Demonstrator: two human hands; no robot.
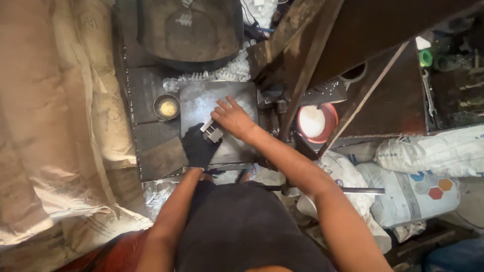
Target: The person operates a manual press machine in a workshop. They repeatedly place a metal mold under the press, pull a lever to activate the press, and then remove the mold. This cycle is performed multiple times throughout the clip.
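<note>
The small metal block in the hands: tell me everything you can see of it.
The metal block is a small grey, rectangular piece that looks like bare steel, seemingly in two stacked parts. It lies tilted over the dusty dark work plate. The black-gloved left hand grips it from below, and the bare right hand rests on its upper end. Finer detail is too small to tell.

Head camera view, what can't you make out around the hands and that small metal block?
- Small grey metal block: its lower part is covered by the black-gloved left hand and its far end by the bare right hand.
- Small round metal bowl: yellowish contents too small to identify.
- Dusty grey metal plate: near edge hidden by both hands.
</note>
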